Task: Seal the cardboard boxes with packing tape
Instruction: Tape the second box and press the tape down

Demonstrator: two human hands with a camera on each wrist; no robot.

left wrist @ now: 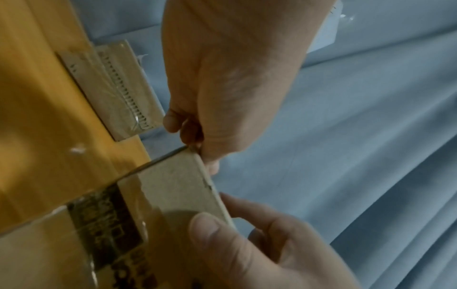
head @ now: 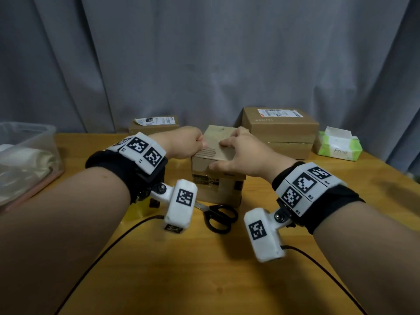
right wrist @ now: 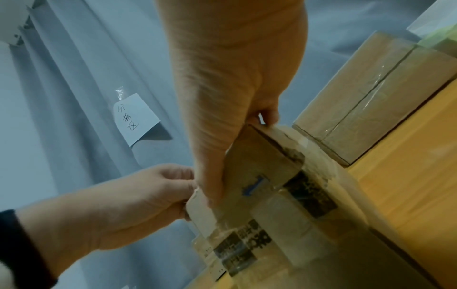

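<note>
A small cardboard box [head: 218, 189] with old clear tape and a dark label stands mid-table. My left hand [head: 197, 143] is curled at its top left edge; in the left wrist view the left hand [left wrist: 197, 136] pinches the lid's corner. My right hand [head: 229, 153] lies over the lid with the thumb down the front face. The right wrist view has the right hand [right wrist: 217, 176] clasping the top edge of the box [right wrist: 259, 156], the left hand [right wrist: 148, 195] beside it. No roll of tape shows plainly.
Black scissors [head: 218, 217] lie just in front of the box. A larger box [head: 281, 133] and a flat box [head: 154, 126] stand behind, a tissue pack [head: 338, 146] at the right, a clear plastic bin [head: 25, 160] at the left. Cables trail across the near table.
</note>
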